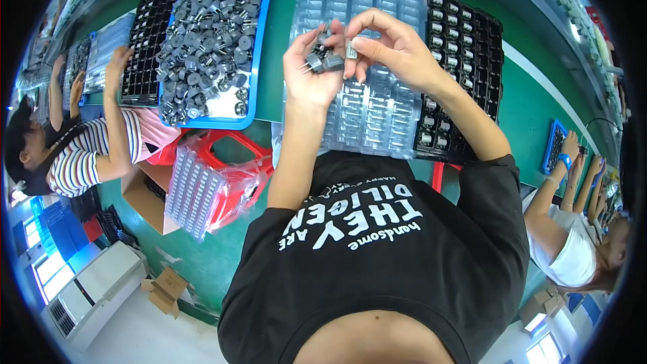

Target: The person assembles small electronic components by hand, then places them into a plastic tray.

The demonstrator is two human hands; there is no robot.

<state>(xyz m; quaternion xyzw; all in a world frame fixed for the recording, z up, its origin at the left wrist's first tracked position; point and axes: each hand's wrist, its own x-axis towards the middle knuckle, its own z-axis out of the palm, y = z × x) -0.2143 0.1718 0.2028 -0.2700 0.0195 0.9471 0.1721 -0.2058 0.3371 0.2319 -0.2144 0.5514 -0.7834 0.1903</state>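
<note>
Over a stack of clear plastic trays (367, 118), my two hands meet near the middle. Cupped in my left hand (309, 82) are several dark grey round plug-like parts (332, 62) with metal pins; its fingers curl around them. Between the thumb and fingers of my right hand (402, 54) is a small pale metallic piece (352, 50), held close against the left fingertips. The exact kind of this piece is too small to make out. Rows of small metal-pinned parts show in the pockets of the clear trays.
A blue-rimmed tray (253, 87) heaped with grey pinned parts (209, 40) stands at left. Black pocket trays (465, 47) lie to the right of the clear ones. Below left is a red stool (236, 145) with a bagged tray stack (192, 192). Co-workers sit at both sides.
</note>
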